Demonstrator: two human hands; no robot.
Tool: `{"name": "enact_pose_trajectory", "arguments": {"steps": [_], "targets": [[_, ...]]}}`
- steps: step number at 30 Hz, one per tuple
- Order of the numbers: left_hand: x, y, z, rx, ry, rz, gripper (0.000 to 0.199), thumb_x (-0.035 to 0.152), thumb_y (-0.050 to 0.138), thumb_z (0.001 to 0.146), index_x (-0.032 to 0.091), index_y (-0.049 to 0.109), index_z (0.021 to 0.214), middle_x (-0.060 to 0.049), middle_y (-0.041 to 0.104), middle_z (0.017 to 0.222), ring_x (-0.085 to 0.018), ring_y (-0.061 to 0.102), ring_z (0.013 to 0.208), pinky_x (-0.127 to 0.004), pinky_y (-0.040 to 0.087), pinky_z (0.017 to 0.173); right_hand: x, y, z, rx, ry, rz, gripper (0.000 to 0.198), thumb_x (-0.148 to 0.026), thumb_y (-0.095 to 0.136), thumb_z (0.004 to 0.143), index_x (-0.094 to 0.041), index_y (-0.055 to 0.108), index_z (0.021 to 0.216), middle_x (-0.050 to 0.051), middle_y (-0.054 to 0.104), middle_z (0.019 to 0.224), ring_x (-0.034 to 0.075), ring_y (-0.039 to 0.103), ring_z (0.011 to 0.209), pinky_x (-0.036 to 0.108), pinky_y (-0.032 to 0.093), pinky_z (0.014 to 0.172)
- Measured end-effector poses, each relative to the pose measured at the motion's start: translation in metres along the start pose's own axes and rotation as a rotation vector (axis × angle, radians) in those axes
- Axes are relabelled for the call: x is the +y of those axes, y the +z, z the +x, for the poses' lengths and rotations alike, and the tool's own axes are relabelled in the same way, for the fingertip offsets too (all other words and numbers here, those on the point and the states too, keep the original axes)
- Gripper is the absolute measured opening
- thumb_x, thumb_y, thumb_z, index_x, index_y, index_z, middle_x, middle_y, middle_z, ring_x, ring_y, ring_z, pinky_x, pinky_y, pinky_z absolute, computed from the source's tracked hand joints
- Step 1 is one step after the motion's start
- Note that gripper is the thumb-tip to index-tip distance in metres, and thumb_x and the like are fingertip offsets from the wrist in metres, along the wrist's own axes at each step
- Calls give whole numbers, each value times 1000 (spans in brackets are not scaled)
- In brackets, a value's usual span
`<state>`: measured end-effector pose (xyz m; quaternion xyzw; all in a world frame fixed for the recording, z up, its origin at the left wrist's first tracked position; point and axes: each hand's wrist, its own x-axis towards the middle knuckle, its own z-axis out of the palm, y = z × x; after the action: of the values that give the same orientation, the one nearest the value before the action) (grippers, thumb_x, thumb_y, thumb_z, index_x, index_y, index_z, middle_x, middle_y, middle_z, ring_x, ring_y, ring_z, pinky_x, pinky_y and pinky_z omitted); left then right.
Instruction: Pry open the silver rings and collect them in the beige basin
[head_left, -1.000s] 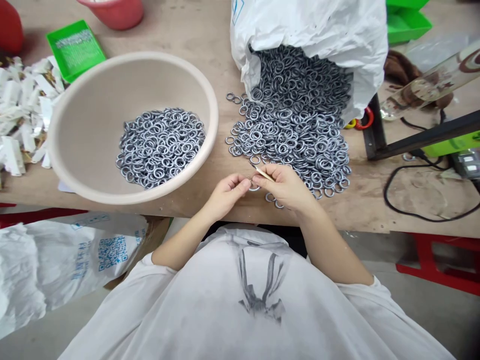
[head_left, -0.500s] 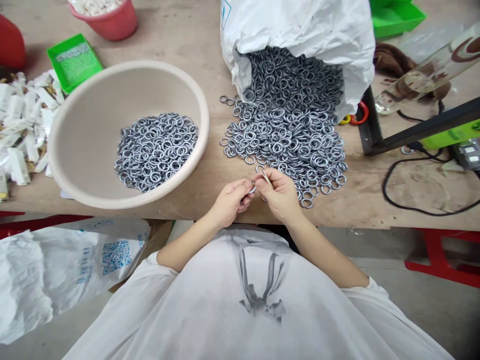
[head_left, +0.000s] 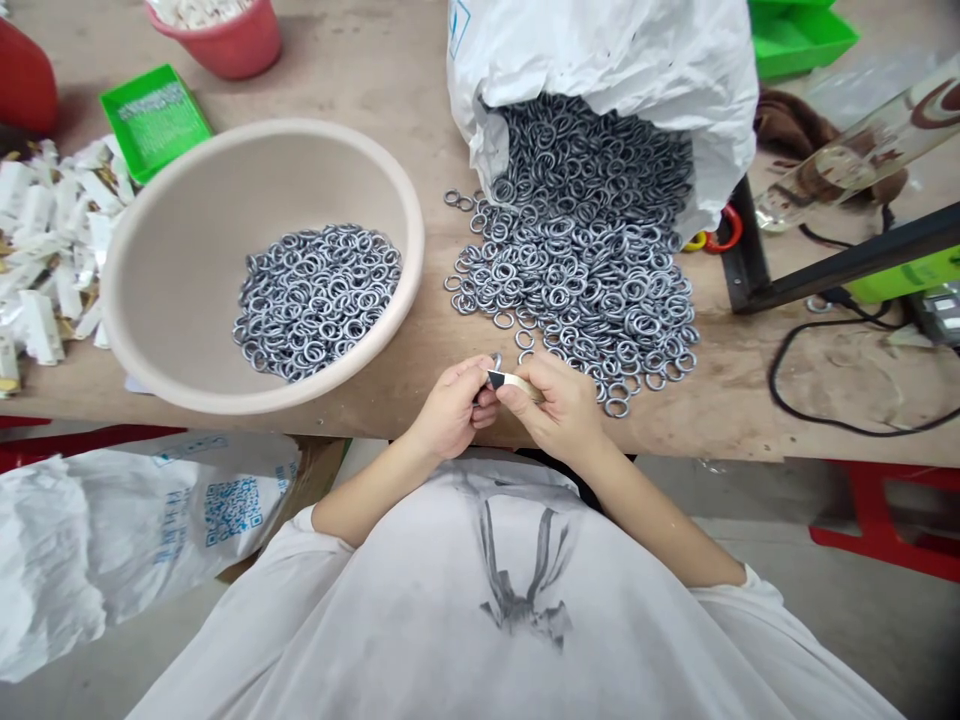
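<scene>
Near the table's front edge, my left hand [head_left: 454,408] is closed around a grey metal ring [head_left: 497,360], mostly covered by the fingers. My right hand [head_left: 566,408] pinches a narrow cream strip [head_left: 523,385] with a black end, which reaches the ring at my left fingertips. What the strip is made of I cannot make out. Just beyond my hands, a heap of loose grey rings [head_left: 577,260] spills from a white sack [head_left: 607,50]. To the left, a large beige basin [head_left: 169,300] holds many similar rings [head_left: 319,300].
White clip-like pieces [head_left: 52,250] lie at the far left, beside a green tray [head_left: 155,125]. Behind are a red tub [head_left: 232,45] and, at right, another green tray [head_left: 802,40]. A black metal frame [head_left: 840,265] and a cable [head_left: 776,370] occupy the right side.
The strip in my right hand has turned, so its black end now points left against the ring. My hands stay close together. The view has shifted slightly.
</scene>
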<state>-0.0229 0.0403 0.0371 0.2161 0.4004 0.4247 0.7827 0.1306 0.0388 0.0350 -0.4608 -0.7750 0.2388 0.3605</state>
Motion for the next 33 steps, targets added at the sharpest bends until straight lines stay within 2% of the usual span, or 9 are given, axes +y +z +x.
{"name": "enact_pose_trajectory", "arguments": {"steps": [2,5,8,12,17,20,26,29,33], "targets": [[-1,-1,-1,-15,15,9,37,37,72,77,19,41,67,9,35,51,-2,24,39,-15,19,39,4,0,1,-10,26,4,43,-54,49,98,-21,57,71,1,56,66,15,50,63,29,33,60],[-3,-4,-6,-118,1,72,45,49,76,75,18,44,65,9,34,50,-2,25,38,-16,19,39,22,1,9,2,214,-16,43,-53,46,99,-21,60,74,1,57,65,16,52,62,29,34,60],[-5,-10,-11,-203,-61,130,48,52,78,73,17,47,63,8,37,48,-3,30,39,-17,22,39,43,3,22,-7,391,-248,39,-51,49,98,-20,66,80,4,64,74,20,57,67,30,33,61],[-1,-21,-9,-75,-14,124,38,48,77,74,14,61,74,3,53,55,-5,40,40,-19,31,39,51,12,36,-153,407,-578,30,-46,64,91,-19,70,102,13,70,101,25,62,78,31,33,61],[3,-35,-3,20,65,100,32,35,74,74,15,68,98,1,65,66,-7,50,43,-21,41,42,48,19,42,-214,420,-652,27,-36,53,98,-15,69,102,18,70,102,27,64,77,34,32,61],[2,-37,0,90,57,61,29,37,73,72,14,65,89,0,65,69,-8,52,45,-19,38,39,45,16,40,-134,392,-438,19,-32,55,95,-17,67,96,15,70,97,26,63,81,34,38,66],[-7,-18,9,84,111,71,46,55,77,73,16,55,84,4,54,68,-4,43,47,-14,27,37,15,23,20,-71,376,521,26,-45,52,93,-21,58,87,0,63,75,17,61,71,30,48,69],[-14,-9,14,72,180,123,49,59,75,75,18,49,79,8,44,61,-3,37,45,-13,25,39,7,31,8,17,427,576,27,-47,60,90,-20,61,91,0,64,74,16,61,67,29,48,65],[-17,-3,17,47,158,156,55,65,75,72,18,47,75,7,43,59,-2,34,44,-14,23,39,13,32,-1,92,354,546,25,-45,60,92,-20,62,89,0,65,74,16,61,71,29,49,71]]}}
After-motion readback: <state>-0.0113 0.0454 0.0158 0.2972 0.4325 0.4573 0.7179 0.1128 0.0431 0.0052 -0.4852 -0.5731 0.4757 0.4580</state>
